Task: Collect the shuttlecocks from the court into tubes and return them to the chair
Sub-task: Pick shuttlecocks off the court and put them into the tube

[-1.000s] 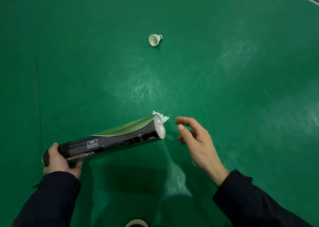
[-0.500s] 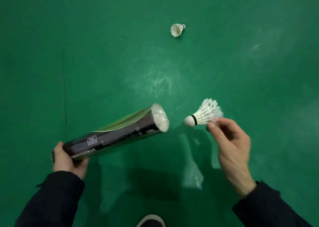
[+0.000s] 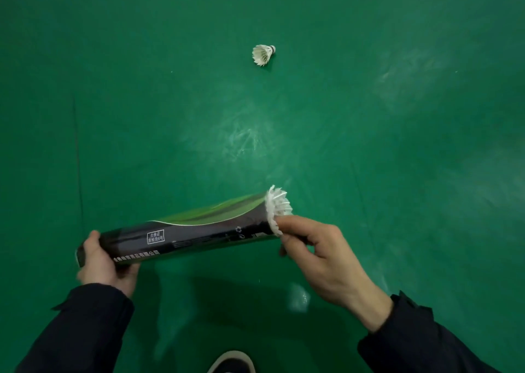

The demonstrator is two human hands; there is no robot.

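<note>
My left hand (image 3: 106, 264) grips the closed end of a black and green shuttlecock tube (image 3: 187, 232), held nearly level with its mouth pointing right. A white feather shuttlecock (image 3: 278, 206) sticks out of the tube's mouth, only its feather skirt showing. My right hand (image 3: 318, 252) pinches the lower edge of that skirt with fingertips and thumb. Another white shuttlecock (image 3: 263, 55) lies on its side on the green court floor, well ahead of the tube.
Green court floor (image 3: 397, 145) fills the view, with pale scuff marks in the middle. A thin dark seam (image 3: 78, 157) runs down the left. The toe of a shoe (image 3: 231, 362) shows at the bottom edge.
My right hand carried the shuttlecock leftward from beside the tube's mouth and pushed it cork first into the tube. The tube now lies flatter. The view shifted slightly.
</note>
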